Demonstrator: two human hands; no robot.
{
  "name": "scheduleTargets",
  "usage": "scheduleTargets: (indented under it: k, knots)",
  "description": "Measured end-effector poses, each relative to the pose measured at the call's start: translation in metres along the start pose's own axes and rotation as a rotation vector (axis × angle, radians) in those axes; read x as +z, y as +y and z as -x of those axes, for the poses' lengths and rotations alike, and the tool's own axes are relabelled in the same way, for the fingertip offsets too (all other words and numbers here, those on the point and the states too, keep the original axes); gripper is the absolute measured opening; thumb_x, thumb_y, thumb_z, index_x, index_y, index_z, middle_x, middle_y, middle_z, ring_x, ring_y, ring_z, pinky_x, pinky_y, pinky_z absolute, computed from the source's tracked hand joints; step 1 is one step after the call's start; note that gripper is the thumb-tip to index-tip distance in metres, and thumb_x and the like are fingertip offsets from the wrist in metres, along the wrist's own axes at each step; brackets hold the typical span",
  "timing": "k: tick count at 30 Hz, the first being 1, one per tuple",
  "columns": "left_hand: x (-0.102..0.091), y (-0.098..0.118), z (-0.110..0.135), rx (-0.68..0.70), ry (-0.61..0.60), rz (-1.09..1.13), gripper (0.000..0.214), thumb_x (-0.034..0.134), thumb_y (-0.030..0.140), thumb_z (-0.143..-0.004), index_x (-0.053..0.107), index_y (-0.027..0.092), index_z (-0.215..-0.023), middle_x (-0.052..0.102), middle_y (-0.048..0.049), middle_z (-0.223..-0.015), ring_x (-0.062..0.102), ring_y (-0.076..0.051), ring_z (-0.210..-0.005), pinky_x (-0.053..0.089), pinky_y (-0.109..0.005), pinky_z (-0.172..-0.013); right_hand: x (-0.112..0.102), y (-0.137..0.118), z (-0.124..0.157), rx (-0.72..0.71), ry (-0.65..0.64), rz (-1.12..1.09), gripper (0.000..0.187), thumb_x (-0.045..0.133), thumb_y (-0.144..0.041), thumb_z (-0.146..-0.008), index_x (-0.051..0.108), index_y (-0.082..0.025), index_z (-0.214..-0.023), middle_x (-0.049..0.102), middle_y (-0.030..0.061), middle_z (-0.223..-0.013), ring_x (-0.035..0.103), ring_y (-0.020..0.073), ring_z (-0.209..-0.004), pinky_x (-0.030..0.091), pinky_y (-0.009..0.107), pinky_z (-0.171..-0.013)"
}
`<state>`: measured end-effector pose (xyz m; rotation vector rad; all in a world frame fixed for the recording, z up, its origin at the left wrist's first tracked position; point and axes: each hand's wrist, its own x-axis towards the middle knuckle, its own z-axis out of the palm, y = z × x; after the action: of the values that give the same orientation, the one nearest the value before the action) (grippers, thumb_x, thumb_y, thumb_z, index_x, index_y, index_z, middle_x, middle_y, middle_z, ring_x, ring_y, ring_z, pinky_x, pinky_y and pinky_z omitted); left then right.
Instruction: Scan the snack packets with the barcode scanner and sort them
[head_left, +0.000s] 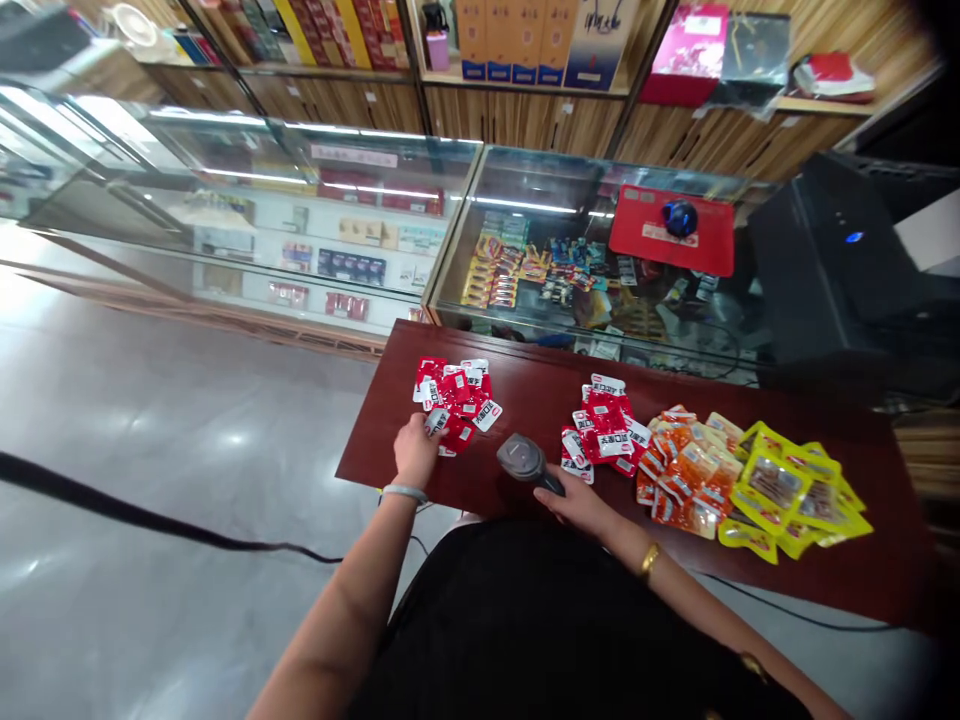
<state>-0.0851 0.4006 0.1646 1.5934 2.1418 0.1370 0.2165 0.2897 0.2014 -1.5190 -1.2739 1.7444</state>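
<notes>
My right hand (576, 500) is wrapped round the handle of a dark barcode scanner (523, 458), whose head points to the left above the table. At the left, my left hand (417, 448) pinches a red and white snack packet (437, 422) at the near edge of a loose pile of like packets (469, 385). A second pile of red and white packets (606, 425) lies to the right of the scanner. Beside it are orange snack packets (694, 470), and farther right yellow snack packets (795, 490).
The dark red table (517, 360) stands against a glass display counter (480, 250). On the counter are a red mat (637, 225), a computer mouse (679, 217) and a black machine (832, 270). A black cable (187, 525) crosses at the left, above the grey floor (187, 420).
</notes>
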Motion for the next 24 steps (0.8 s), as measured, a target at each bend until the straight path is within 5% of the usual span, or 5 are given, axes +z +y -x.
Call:
scheduleTargets:
  k: [6,10,18,24]
  knots:
    - [-0.005,0.001,0.0,-0.009,0.285,-0.096,0.051,0.066,0.047,-0.075,0.055,0.021,-0.118,0.054,-0.0125,-0.124,0.048,-0.032,-0.114,0.039,-0.043,-0.094,-0.005,0.001,0.009,0.014,0.043,-0.027,0.054,0.066,-0.054,-0.078,0.061,-0.018,-0.118,0.063,0.0015,-0.076,0.059,0.0181,-0.069,0.048,0.028,-0.062]
    - [0.006,0.022,0.008,0.17,0.355,-0.122,0.058,0.064,0.041,-0.078,0.049,0.019,-0.13,0.048,-0.0145,-0.133,0.041,-0.033,-0.123,0.033,-0.045,-0.102,-0.014,0.005,0.021,0.033,0.094,-0.061,0.055,0.067,-0.055,-0.078,0.06,-0.018,-0.118,0.063,0.0009,-0.073,0.059,0.0173,-0.066,0.047,0.027,-0.06]
    - [0.068,0.12,0.03,0.639,-0.007,-0.075,0.036,0.059,0.038,-0.084,0.059,0.02,-0.116,0.058,-0.0132,-0.12,0.051,-0.028,-0.112,0.037,-0.039,-0.099,-0.034,0.031,0.058,0.159,0.19,-0.131,0.06,0.061,-0.056,-0.082,0.051,-0.014,-0.124,0.051,-0.0061,-0.058,0.045,0.0108,-0.044,0.036,0.022,-0.044]
    - [0.105,0.204,0.03,0.694,-0.202,-0.063,0.04,0.057,0.035,-0.086,0.057,0.019,-0.123,0.061,-0.0125,-0.116,0.054,-0.026,-0.107,0.04,-0.036,-0.093,-0.046,0.042,0.077,0.177,0.312,-0.164,0.06,0.06,-0.055,-0.082,0.049,-0.014,-0.124,0.05,-0.0065,-0.057,0.044,0.0108,-0.044,0.036,0.023,-0.043]
